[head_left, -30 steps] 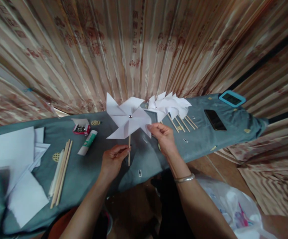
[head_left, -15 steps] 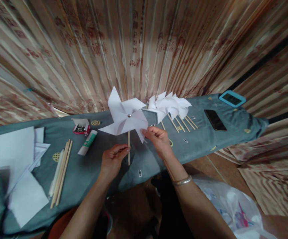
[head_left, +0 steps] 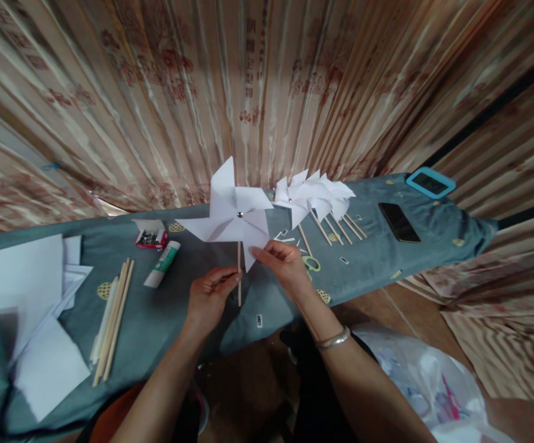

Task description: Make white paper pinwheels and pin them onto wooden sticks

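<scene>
A white paper pinwheel point(head_left: 223, 215) with a shiny pin at its centre is held upright above the table. My left hand point(head_left: 211, 295) pinches its wooden stick point(head_left: 239, 255) below the blades. At the tip of the lower blade, my right hand point(head_left: 283, 264) has its thumb and fingers closed on the paper. Several finished pinwheels point(head_left: 315, 194) lie behind to the right, overlapping, their sticks toward me. Beside my right wrist, scissors with yellow-green handles point(head_left: 312, 264) lie partly hidden by the hand.
On the left are paper sheets point(head_left: 18, 271), wooden sticks point(head_left: 114, 323), a glue stick point(head_left: 162, 264) and a small box of pins point(head_left: 151, 235). A phone point(head_left: 398, 222) and a blue-framed device point(head_left: 430, 183) lie right. A plastic bag point(head_left: 424, 381) stands below the table edge.
The pinwheel's blades have turned a little clockwise. My right hand has moved slightly left and down with the blade tip, uncovering the scissors. My left hand stays on the stick.
</scene>
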A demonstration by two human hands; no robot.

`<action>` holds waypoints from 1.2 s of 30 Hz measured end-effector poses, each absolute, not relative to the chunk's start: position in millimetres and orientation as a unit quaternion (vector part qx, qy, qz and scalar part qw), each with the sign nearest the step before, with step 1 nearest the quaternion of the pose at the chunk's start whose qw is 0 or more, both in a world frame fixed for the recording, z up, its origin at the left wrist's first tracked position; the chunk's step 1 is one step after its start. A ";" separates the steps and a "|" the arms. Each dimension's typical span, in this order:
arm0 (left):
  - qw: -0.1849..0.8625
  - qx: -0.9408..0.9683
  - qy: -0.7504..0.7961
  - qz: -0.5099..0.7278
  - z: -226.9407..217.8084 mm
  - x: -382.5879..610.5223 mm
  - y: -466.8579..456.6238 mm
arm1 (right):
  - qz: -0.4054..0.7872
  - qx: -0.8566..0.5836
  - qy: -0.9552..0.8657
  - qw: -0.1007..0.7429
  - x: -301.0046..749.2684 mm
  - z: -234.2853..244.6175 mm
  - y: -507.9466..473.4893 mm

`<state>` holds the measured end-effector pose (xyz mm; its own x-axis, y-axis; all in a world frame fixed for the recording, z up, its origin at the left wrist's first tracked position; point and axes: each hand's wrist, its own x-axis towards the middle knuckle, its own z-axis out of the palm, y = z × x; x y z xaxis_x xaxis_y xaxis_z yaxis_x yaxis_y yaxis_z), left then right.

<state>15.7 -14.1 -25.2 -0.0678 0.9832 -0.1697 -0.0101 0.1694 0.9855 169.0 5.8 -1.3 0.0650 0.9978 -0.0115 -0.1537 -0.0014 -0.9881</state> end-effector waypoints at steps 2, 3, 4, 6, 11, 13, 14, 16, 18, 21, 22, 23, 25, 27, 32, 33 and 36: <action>0.519 0.438 0.561 0.473 -25.4 16.1 -14.1 | 0.529 -0.471 -0.438 0.553 167.0 -2.3 5.3; 0.519 0.438 0.562 0.473 -25.6 16.3 -14.2 | 0.535 -0.467 -0.434 0.554 166.1 -2.8 5.1; 0.520 0.436 0.563 0.472 -26.0 16.5 -14.2 | 0.542 -0.463 -0.429 0.555 165.2 -3.3 4.9; 0.527 0.430 0.560 0.474 -27.0 16.7 -14.4 | 0.553 -0.453 -0.423 0.557 163.4 -4.2 4.5; 0.542 0.423 0.541 0.484 -28.7 17.3 -14.9 | 0.568 -0.436 -0.423 0.555 160.6 -4.8 3.4; 0.543 0.427 0.539 0.482 -28.4 17.5 -14.9 | 0.569 -0.431 -0.429 0.554 159.9 -5.0 3.0; 0.542 0.430 0.538 0.481 -28.2 17.5 -14.9 | 0.569 -0.428 -0.433 0.553 159.5 -5.2 2.9; 0.543 0.432 0.536 0.481 -27.6 17.5 -14.9 | 0.567 -0.426 -0.435 0.554 158.6 -5.8 2.7; 0.546 0.432 0.532 0.481 -27.5 17.3 -15.0 | 0.569 -0.427 -0.430 0.556 157.6 -6.3 2.8; 0.552 0.433 0.528 0.478 -28.7 17.2 -15.3 | 0.576 -0.431 -0.422 0.551 156.4 -6.7 2.9; 0.554 0.435 0.527 0.476 -29.3 17.1 -15.5 | 0.576 -0.433 -0.426 0.547 156.2 -6.7 2.7; 0.555 0.436 0.526 0.474 -30.1 17.0 -15.6 | 0.574 -0.434 -0.432 0.544 156.0 -6.7 2.5; 0.551 0.440 0.529 0.472 -31.3 16.5 -15.7 | 0.565 -0.435 -0.449 0.538 156.0 -6.6 1.9; 0.547 0.442 0.533 0.471 -31.9 16.0 -15.4 | 0.554 -0.438 -0.463 0.535 156.6 -6.6 1.3; 0.544 0.430 0.540 0.478 -31.8 13.8 -13.4 | 0.532 -0.457 -0.475 0.532 163.0 -5.4 3.4; 0.542 0.427 0.542 0.479 -31.6 13.1 -13.1 | 0.525 -0.463 -0.475 0.533 165.1 -5.0 4.4; 0.542 0.420 0.548 0.480 -30.5 11.0 -12.8 | 0.503 -0.484 -0.472 0.539 170.2 -4.8 6.4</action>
